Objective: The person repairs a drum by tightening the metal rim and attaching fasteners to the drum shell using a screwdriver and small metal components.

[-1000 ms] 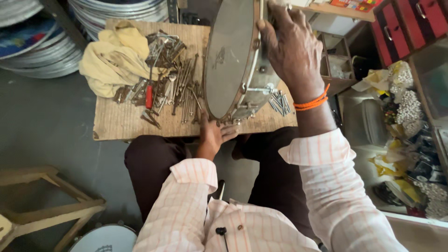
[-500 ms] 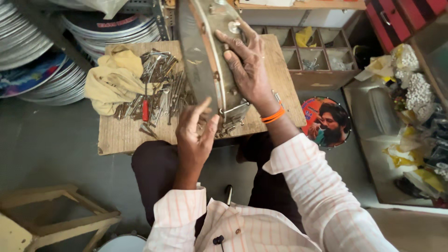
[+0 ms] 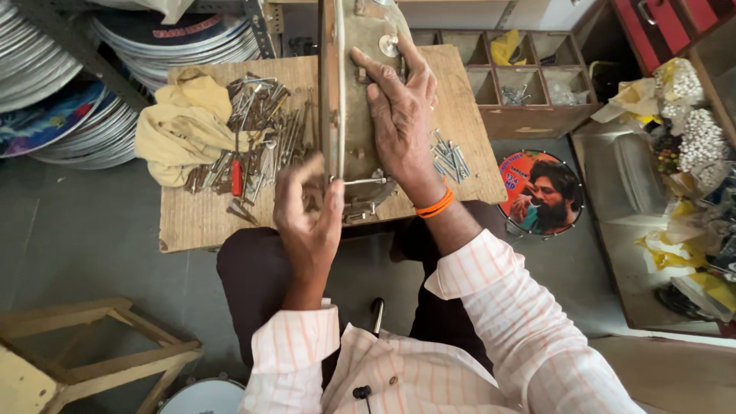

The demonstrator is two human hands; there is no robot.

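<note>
Standing on its edge on the small wooden board [image 3: 207, 222] across the person's lap, the metal drum [image 3: 349, 92] is kept upright by the right hand [image 3: 399, 123], whose fingers lie spread and flat on the dull, scratched shell, pressing and not closing around it. The left hand [image 3: 307, 222] is at the lower rim with its fingers curled, seemingly on a thin metal rod [image 3: 360, 182], though the blur hides the exact grip. Loose steel rods and hooks [image 3: 261, 130] lie in a heap beside a soft yellow cloth [image 3: 180, 126], close enough to reach, and a few more screws [image 3: 448, 157] lie right of the drum.
</note>
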